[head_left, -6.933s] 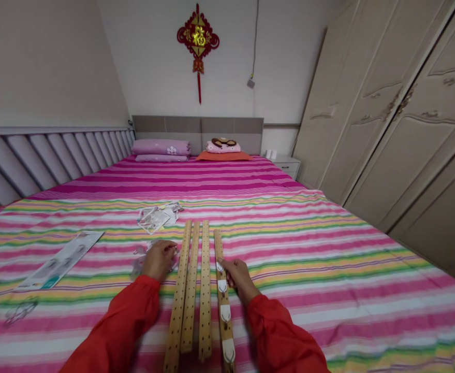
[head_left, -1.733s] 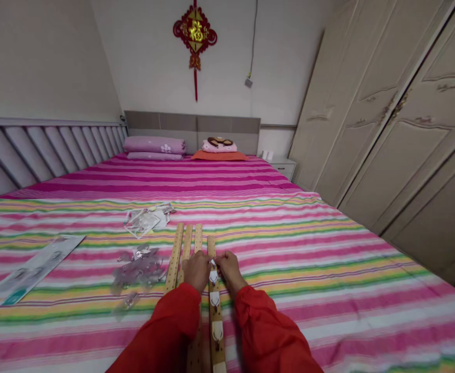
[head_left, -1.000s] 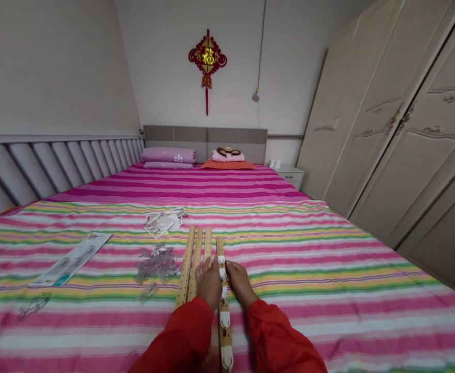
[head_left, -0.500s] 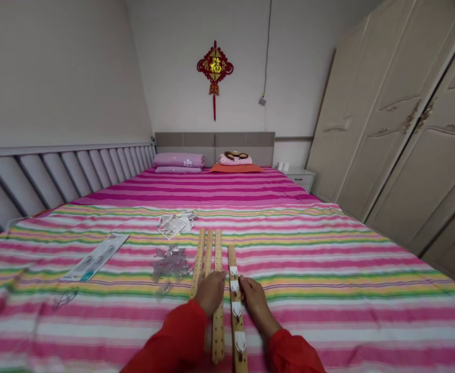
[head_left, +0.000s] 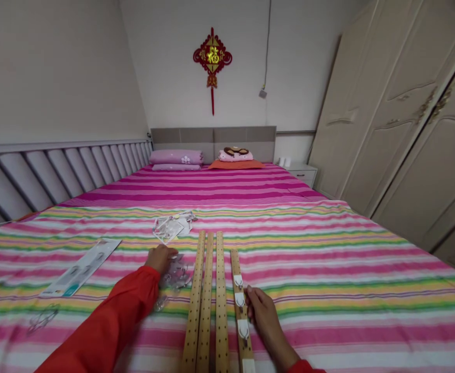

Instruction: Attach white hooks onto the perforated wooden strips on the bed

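Observation:
Several long wooden strips with rows of holes (head_left: 215, 290) lie side by side on the striped bedspread (head_left: 328, 269). The rightmost strip (head_left: 238, 290) carries white hooks (head_left: 238, 299) along it. My right hand (head_left: 261, 311) rests against that strip's right edge beside the hooks, fingers curled on it. My left hand (head_left: 159, 257) has reached left onto a pile of clear plastic hooks (head_left: 176, 274), fingers closed over the pile; what they grip is hidden. Both my sleeves are red.
A heap of clear packaging (head_left: 171, 226) lies beyond the strips. A long card package (head_left: 82, 267) lies at left, with a small clear piece (head_left: 41, 318) nearer me. A padded wall panel (head_left: 37, 176) bounds the left side, a wardrobe (head_left: 406, 129) the right. Pillows (head_left: 176, 158) sit at the headboard.
My left hand left the wooden strips and moved left onto the clear hook pile. My right hand stayed at the hooked strip. The camera tilted slightly.

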Tool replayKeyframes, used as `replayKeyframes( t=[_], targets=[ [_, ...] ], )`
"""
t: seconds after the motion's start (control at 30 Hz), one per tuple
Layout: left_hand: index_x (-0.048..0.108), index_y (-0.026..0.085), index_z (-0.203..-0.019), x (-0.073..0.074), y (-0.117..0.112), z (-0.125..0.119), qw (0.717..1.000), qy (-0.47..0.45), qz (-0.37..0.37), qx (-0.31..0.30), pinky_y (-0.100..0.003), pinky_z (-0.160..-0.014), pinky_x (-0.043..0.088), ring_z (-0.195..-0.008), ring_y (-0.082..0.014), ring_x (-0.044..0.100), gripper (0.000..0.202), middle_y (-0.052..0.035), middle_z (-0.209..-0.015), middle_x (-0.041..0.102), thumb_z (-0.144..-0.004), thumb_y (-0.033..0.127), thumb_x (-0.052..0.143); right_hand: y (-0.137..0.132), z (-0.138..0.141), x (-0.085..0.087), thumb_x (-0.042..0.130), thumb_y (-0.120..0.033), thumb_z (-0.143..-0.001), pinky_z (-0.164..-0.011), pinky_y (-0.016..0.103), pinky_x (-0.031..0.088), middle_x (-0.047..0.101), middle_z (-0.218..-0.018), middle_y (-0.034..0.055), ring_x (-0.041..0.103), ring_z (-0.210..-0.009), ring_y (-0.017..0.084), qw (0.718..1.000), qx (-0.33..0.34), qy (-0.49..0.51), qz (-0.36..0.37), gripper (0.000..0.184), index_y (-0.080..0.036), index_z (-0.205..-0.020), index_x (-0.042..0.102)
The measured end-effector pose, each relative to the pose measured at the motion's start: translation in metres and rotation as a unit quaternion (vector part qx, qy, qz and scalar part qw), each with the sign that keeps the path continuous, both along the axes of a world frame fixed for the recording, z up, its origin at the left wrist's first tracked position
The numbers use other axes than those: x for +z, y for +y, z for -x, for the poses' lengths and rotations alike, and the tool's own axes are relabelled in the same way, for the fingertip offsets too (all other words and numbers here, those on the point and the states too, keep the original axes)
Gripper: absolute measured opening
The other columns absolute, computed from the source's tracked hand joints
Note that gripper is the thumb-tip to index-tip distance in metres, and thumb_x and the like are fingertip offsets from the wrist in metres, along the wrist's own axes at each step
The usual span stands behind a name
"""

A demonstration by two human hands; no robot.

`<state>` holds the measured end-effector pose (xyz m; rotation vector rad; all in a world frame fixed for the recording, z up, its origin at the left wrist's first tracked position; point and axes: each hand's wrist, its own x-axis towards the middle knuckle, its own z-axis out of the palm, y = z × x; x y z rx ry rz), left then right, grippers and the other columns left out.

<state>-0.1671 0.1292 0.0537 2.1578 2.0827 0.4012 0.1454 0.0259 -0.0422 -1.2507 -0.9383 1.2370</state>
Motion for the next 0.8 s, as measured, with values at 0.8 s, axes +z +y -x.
replayKeyframes(
  t=[0.8],
  targets=[
    [0.058,0.016,-0.073,0.051,-0.042,-0.037,0.745,-0.644,0.063,0.159,-0.017,-0.054,0.048,-0.056,-0.0084,0.062,0.016,0.0014,-0.063,0.066,-0.067,0.004,0.067,0.003,-0.003,-0.005,0.066,-0.063,-0.064,-0.033,0.02,0.026,0.049,-0.04,-0.0053,0.036,-0.031,0.006,0.998,-0.007,0.059,-0.017,0.048,-0.016,-0.06,0.059]
  ],
)
